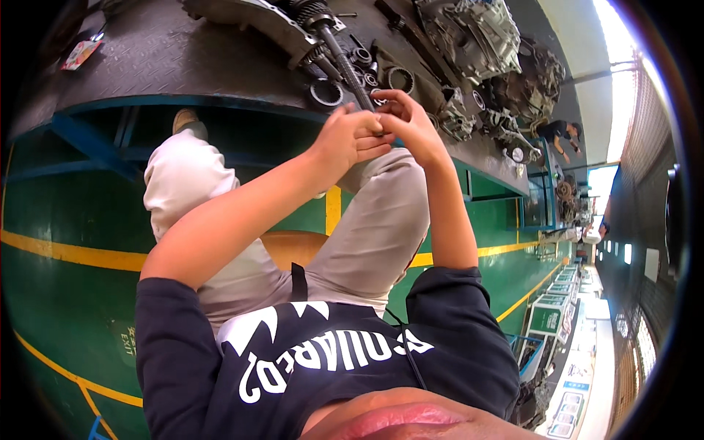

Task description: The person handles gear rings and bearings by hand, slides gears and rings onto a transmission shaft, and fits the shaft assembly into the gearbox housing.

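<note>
A long splined metal gear shaft (342,60) runs from the bench toward me, with gears at its far end. Both of my hands meet at its near end, over the bench edge. My left hand (346,141) is closed there, thumb and bent fingers at the tip. From the other side, my right hand (412,130) curls its fingers over the same end. The fingers hide the tip, so any small part between them cannot be made out. Just left of the shaft lies a toothed metal ring (326,92); another ring (400,79) lies to its right.
A curved metal casing (253,16) lies at the far left of the shaft. To the right sit a large gearbox housing (480,37) and several greasy parts. The dark bench (176,70) has a blue frame (92,143). A person (561,136) is farther off right.
</note>
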A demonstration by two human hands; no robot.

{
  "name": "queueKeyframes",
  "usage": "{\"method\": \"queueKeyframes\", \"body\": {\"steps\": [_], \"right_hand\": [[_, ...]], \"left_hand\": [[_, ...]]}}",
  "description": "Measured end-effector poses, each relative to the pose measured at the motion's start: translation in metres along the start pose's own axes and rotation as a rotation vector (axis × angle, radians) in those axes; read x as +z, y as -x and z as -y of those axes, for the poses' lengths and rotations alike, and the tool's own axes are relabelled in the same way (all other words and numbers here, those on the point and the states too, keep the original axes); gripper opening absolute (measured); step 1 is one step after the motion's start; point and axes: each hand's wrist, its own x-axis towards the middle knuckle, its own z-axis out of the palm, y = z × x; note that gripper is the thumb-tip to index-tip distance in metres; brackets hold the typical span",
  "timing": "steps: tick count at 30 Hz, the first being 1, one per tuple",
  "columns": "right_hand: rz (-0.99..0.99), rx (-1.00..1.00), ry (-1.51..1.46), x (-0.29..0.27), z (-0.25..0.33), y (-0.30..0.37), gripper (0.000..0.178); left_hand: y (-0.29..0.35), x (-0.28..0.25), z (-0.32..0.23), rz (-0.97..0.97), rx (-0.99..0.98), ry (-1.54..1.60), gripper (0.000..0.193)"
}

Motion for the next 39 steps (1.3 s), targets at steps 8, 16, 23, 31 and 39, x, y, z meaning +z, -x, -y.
{"method": "queueKeyframes", "body": {"steps": [8, 16, 23, 31, 39], "right_hand": [[-0.106, -0.141, 0.294, 0.01, -0.02, 0.06, 0.065], [-0.493, -0.038, 0.501, -0.072, -0.063, 0.01, 0.059], [-0.647, 0.011, 0.799, -0.103, -0.1, -0.059, 0.069], [0.009, -0.21, 0.14, -0.026, -0.02, -0.095, 0.042], [-0.173, -0.187, 0.35, 0.047, 0.045, -0.166, 0.063]], "left_hand": [[0.008, 0.012, 0.0, -0.274, -0.148, -0.375, 0.037], [-0.007, 0.002, 0.009, -0.282, -0.062, -0.39, 0.03], [-0.014, 0.005, 0.015, -0.303, -0.029, -0.422, 0.027], [-0.01, 0.004, 0.009, -0.278, 0.006, -0.502, 0.024], [0.012, 0.027, 0.016, -0.227, -0.189, -0.407, 0.028]]}}
